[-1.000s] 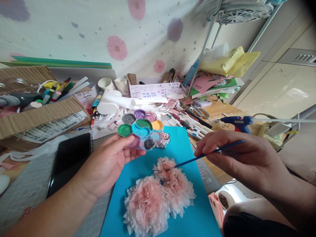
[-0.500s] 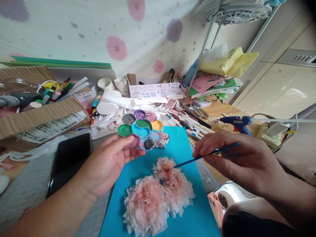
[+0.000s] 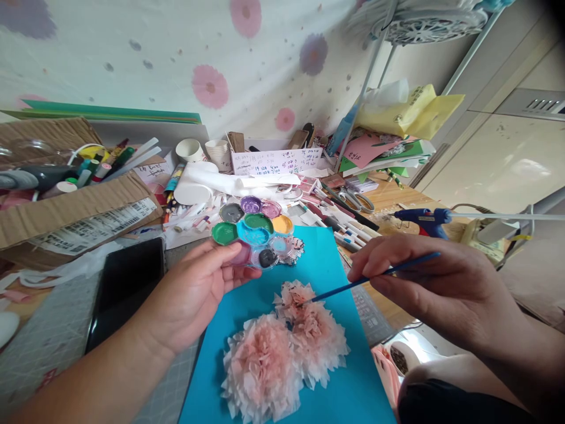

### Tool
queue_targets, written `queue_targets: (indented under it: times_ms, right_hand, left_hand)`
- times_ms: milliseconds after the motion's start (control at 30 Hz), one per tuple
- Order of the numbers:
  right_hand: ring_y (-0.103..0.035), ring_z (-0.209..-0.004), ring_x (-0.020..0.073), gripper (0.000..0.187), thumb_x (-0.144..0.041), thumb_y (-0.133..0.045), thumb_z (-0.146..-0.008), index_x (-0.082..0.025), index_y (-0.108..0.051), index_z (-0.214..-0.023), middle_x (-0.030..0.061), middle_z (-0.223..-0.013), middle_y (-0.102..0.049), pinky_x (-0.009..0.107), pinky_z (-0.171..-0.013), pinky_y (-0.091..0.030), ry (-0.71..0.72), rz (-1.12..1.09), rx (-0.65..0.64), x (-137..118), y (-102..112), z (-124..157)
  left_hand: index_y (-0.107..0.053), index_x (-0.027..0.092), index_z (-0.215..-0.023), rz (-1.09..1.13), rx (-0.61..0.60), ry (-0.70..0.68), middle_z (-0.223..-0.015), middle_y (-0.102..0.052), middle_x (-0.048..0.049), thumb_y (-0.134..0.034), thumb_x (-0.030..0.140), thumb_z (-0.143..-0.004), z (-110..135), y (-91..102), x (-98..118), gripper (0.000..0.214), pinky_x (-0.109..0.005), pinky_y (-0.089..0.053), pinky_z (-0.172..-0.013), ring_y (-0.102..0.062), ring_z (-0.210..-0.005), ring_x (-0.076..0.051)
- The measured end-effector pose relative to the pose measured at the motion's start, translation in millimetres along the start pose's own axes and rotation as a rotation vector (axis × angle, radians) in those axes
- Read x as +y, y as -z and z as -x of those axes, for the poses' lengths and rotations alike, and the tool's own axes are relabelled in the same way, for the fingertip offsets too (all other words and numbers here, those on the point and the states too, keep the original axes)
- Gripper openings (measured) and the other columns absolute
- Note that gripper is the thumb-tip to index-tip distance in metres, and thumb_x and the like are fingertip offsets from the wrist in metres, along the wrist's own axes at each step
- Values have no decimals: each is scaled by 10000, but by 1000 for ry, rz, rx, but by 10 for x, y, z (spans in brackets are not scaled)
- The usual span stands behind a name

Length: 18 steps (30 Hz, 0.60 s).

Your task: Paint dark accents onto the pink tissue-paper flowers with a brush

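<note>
My left hand grips a paint palette by its near left edge, thumb on top. Its round wells hold green, grey, purple, pink, yellow, blue and black paint. Between the thumb and fingers of my right hand is a thin blue paintbrush. The brush tip meets the small pink paper flower, whose petals carry dark marks. Two bigger paper flowers, one on the left and one on the right, lie against it on a blue sheet. A dark-speckled paper flower sits partly behind the palette.
At left are a cardboard box of markers and a black phone on a cutting mat. Pens, scissors and paper cups crowd the back. A blue glue gun stands at right.
My right hand has shifted slightly right with the brush, whose tip stays at the small flower. The palette and flowers look otherwise the same; the whole view has moved very slightly.
</note>
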State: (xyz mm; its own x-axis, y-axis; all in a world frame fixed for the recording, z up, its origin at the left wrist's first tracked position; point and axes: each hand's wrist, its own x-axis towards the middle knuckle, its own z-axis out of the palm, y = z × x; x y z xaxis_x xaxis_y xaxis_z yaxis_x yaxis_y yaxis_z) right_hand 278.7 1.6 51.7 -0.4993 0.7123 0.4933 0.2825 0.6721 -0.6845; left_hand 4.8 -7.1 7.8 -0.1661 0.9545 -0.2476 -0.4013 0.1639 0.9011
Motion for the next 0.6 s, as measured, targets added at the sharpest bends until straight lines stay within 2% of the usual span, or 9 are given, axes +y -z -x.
queue_targets:
  times_ms: [233,467,600]
  right_hand:
    - [-753,-778,144,146,-151,-679,-849,-297,-669,-852,-47,-790,-768,231,-701,-609,-7,-22,-2,15,-26,2]
    - [-746,-752,158,129,-127,-684,-849,-256,-692,-845,1,-799,-772,252,-692,-613,-24,-76,18,-4,-18,-10]
    - [-749,-775,156,131,-133,-683,-857,-264,-678,-853,-14,-801,-775,249,-706,-604,-34,-54,-9,8,-32,-21]
  left_hand:
    - [-723,175,-774,-1,1,-1,-769,-741,-43,-865,252,-602,-10,-9,-2,235,-375,-640,-644,-674,-730,-215]
    - [-721,167,-784,-10,-18,4,-776,-747,-48,-826,231,-680,17,-7,15,161,-369,-630,-671,-684,-738,-210]
    - [-721,167,-797,-11,-25,3,-791,-749,-54,-821,226,-692,28,-11,23,156,-380,-631,-684,-685,-756,-217]
